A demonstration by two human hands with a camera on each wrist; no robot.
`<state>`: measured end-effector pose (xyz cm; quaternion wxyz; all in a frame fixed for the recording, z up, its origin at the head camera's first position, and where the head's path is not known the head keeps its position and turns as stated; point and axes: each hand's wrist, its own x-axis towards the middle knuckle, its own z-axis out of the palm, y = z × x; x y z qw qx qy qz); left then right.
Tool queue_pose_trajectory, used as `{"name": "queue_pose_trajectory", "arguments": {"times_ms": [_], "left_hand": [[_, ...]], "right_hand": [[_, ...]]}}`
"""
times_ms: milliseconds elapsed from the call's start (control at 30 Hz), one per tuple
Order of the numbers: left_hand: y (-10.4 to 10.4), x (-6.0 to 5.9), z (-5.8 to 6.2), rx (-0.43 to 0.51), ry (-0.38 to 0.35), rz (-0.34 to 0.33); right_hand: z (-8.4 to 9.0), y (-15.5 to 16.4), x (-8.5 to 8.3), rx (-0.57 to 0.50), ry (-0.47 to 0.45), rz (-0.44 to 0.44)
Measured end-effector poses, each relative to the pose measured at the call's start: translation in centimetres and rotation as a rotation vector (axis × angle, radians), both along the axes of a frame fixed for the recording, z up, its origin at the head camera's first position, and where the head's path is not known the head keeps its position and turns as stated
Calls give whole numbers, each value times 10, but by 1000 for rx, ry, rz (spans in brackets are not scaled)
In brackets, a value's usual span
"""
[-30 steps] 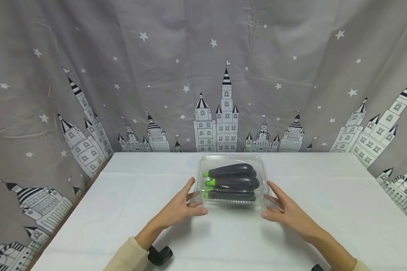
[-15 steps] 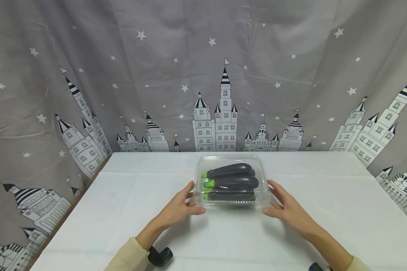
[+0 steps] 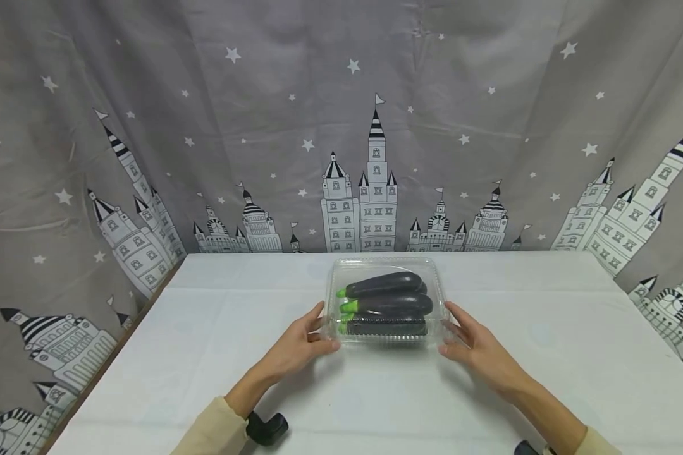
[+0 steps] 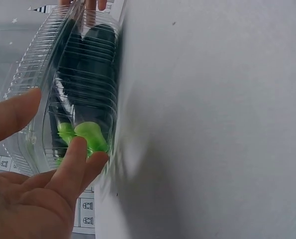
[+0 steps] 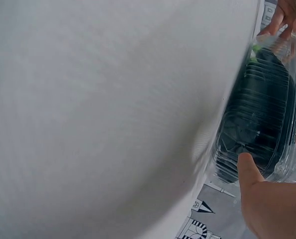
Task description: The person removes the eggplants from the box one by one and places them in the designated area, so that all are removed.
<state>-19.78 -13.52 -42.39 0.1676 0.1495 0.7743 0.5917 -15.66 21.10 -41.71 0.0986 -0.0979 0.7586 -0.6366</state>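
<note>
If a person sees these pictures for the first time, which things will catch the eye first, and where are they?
First comes the clear plastic box in the middle of the white table, with dark eggplants with bright green stems stacked inside. The left hand touches its left end and the right hand touches its right end. Behind the table hangs a grey curtain printed with castles and stars.
</note>
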Motion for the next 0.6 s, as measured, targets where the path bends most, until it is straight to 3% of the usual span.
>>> {"name": "queue_pose_trajectory", "arguments": {"times_ms": [600], "left_hand": [[1,0,-1,1,-1,38]], "right_hand": [[1,-3,-1,51,46,-43]]}}
